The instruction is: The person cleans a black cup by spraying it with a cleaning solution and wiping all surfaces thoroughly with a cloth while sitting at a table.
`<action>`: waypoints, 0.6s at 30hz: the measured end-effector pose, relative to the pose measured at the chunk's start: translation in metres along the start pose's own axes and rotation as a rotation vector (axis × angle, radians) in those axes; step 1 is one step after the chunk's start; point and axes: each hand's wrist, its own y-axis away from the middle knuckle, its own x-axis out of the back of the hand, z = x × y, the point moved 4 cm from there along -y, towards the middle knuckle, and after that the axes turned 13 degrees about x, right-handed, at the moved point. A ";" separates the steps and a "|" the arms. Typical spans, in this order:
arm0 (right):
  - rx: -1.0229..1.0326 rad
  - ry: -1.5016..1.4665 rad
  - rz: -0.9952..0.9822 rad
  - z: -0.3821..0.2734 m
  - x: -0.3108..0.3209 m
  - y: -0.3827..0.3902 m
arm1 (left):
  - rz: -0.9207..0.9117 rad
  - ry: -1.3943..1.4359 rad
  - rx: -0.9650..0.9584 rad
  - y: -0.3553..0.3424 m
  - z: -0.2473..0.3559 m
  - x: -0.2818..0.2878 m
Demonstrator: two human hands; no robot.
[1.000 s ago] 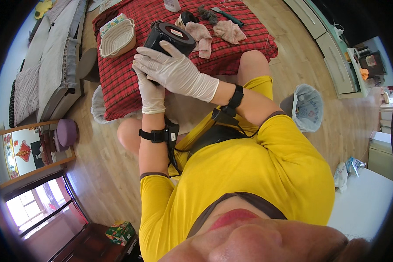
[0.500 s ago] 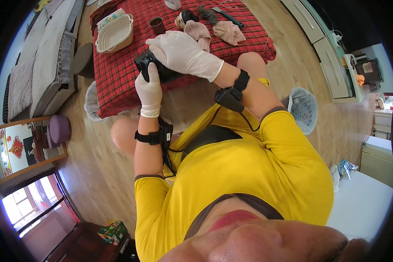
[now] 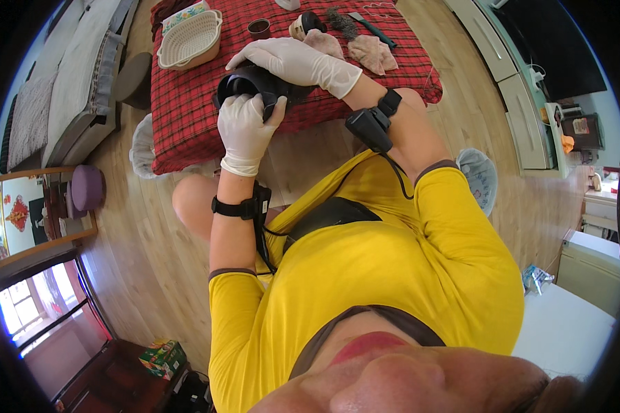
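Both my hands wear white gloves and are at a black hollow object (image 3: pixel 267 81) with a wide round opening, held up at the table's near edge. Its exact kind I cannot make out. My left hand (image 3: pixel 246 132) grips the near rim, its fingers curled into the opening and the thumb outside. Over the top lies my right hand (image 3: pixel 289 63), palm down, with its fingers bent over the far left side. The glove hides much of the object's back and right end. Just beyond my right hand is a pink cloth (image 3: pixel 324 43).
A red plaid cloth (image 3: pixel 179 124) covers the table. On it are a cream basket (image 3: pixel 190 41), a brown cup (image 3: pixel 259 29), a tipped jar (image 3: pixel 306 25), a second pink cloth (image 3: pixel 373 54), a dark wiry scrubber (image 3: pixel 342 24) and a green-handled scraper (image 3: pixel 375 31). A lined bin (image 3: pixel 478 180) stands right.
The black object has turned so its opening faces me more. My left fingers have moved from its side into the rim. My right hand has flattened over the top.
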 end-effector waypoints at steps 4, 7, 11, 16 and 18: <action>0.207 0.117 0.115 -0.015 -0.008 0.009 | -0.018 -0.056 0.002 0.000 -0.001 -0.002; 0.162 -0.041 0.283 -0.023 -0.008 0.020 | -0.050 -0.047 0.015 0.004 -0.003 -0.005; 0.166 0.009 0.340 -0.028 -0.010 0.041 | -0.063 -0.073 0.072 0.008 -0.009 -0.010; 0.176 -0.142 0.224 -0.014 -0.010 0.029 | -0.100 -0.067 0.097 0.011 -0.007 -0.009; 0.143 -0.156 0.057 -0.004 -0.012 0.013 | -0.120 -0.055 0.070 0.012 -0.004 -0.006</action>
